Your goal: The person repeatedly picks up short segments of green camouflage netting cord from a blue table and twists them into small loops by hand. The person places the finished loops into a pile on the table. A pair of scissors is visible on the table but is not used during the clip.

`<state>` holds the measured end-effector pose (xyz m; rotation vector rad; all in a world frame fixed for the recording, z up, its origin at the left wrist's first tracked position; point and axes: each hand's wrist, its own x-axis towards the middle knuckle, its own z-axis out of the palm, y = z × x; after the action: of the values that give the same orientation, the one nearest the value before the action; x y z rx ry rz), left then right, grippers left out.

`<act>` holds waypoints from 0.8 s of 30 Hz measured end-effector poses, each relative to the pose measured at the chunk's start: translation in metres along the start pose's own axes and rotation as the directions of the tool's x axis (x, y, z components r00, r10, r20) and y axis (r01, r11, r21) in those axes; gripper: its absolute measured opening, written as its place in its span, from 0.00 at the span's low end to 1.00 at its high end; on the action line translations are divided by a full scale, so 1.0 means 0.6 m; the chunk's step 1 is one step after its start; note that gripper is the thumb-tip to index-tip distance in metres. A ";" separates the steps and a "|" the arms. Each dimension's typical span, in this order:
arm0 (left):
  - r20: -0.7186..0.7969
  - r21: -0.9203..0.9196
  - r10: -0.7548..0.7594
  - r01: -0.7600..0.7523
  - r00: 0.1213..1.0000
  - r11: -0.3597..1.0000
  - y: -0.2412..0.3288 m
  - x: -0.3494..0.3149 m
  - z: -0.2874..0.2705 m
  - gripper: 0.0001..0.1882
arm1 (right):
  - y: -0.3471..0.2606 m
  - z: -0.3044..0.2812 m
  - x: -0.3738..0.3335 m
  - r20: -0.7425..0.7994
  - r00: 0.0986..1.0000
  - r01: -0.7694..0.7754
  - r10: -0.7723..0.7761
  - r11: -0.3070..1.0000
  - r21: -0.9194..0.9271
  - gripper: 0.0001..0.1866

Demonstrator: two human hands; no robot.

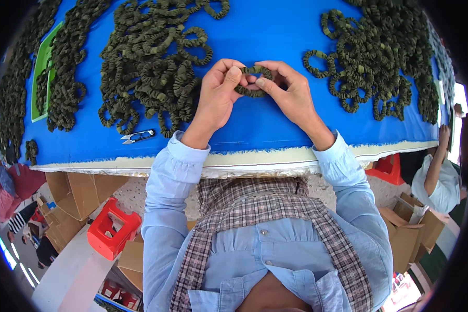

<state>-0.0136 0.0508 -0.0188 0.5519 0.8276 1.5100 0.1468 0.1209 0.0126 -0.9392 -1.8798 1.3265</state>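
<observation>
Far left of the grip, a green tray (pixel 38 106) lies beside dark green ruffled rings. Nearer, below and left of the grip, metal snips (pixel 139 136) rest on the blue cloth (pixel 275 31), just beneath a heaped left pile (pixel 151 62) of similar rings that reaches almost to the wrist. The left hand (pixel 218 96) has its thumb and fingers closed on the left side of one ruffled ring (pixel 249 93), which is held up between both hands. The right hand (pixel 292 96) pinches that ring's right side. Beyond, well right of the grip, spreads a right pile (pixel 372 57).
</observation>
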 end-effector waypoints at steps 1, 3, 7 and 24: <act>-0.010 0.012 -0.013 0.013 1.000 1.000 0.001 -0.001 0.006 0.13 | 0.005 -0.005 0.001 -0.007 1.000 -0.024 0.023 1.000 -0.012 0.15; -0.038 0.171 0.031 -0.024 0.999 0.985 -0.011 0.004 0.001 0.16 | 0.010 -0.023 0.010 -0.050 0.999 -0.011 0.009 0.999 -0.049 0.14; -0.002 0.241 0.130 -0.126 0.992 0.962 -0.018 0.005 0.010 0.14 | -0.016 -0.125 0.046 -0.258 0.966 -0.026 -0.028 0.979 -0.203 0.13; -0.225 0.040 0.061 -0.053 0.972 0.998 -0.007 0.000 0.008 0.15 | -0.008 0.094 0.182 0.330 0.897 0.418 -0.293 0.805 -0.421 0.08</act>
<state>-0.0075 0.0517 -0.0190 0.4362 1.0221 1.6342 0.0408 0.1837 0.0121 -0.6047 -2.5108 0.7789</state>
